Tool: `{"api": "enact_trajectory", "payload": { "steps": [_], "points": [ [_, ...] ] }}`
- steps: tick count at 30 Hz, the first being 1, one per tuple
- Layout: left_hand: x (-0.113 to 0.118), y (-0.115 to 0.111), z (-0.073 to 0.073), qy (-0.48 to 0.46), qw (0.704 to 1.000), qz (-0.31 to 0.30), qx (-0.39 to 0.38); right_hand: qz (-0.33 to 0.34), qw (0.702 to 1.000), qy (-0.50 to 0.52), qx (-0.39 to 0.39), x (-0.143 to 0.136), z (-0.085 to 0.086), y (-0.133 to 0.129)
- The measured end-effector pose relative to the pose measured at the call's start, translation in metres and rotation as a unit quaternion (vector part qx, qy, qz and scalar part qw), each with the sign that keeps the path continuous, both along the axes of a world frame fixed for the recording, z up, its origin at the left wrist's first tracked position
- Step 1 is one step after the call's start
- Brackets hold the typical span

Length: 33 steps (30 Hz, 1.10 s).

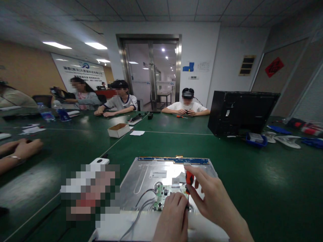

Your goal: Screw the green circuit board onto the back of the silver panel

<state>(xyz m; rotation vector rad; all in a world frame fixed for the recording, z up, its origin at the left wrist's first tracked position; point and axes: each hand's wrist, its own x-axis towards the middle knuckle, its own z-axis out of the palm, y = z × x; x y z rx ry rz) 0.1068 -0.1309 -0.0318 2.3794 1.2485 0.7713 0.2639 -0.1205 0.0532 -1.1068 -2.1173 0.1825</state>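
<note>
In front of me lies a flat metal display panel (143, 171) with a blue circuit strip (174, 160) along its far edge. A green circuit board (159, 198) sits on its near part, and grey cables (145, 205) run off it to the left. My right hand (212, 195) grips the orange and black handle of a screwdriver (189, 178), held upright with its shaft pointing down at the board's right side. My left hand (174, 210) rests over the board, fingers bent together beside the shaft. Those fingers hide the screwdriver's tip and whatever they pinch.
A pixelated object lies left of the panel, beside a white device (101, 161). Farther off are an open cardboard box (118, 130), a black computer case (239, 112) and a blue tray (256, 139). Several people sit around the green table (252, 174); one person's hands (27, 149) are at left.
</note>
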Motion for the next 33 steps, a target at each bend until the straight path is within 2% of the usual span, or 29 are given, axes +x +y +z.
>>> {"api": "enact_trajectory", "payload": {
  "steps": [11,15,22,29,33],
  "points": [
    [0.000,0.001,-0.004,0.011,1.000,0.001,0.016,-0.003,1.000,0.001,-0.005,0.001,-0.001,-0.002],
    [-0.001,0.002,0.000,0.023,1.000,-0.007,0.019,-0.011,1.000,-0.004,0.004,0.001,-0.001,-0.001],
    [-0.010,0.011,0.022,0.133,0.987,-0.078,-0.032,-0.013,1.000,-0.012,0.024,0.002,0.000,-0.002],
    [-0.016,0.047,0.047,0.155,0.963,-0.220,-0.022,-0.023,0.999,-0.018,0.022,0.002,-0.003,0.000],
    [-0.013,0.055,0.052,0.196,0.948,-0.251,0.016,-0.036,0.999,-0.024,0.021,0.004,-0.005,0.001]
  ]
}}
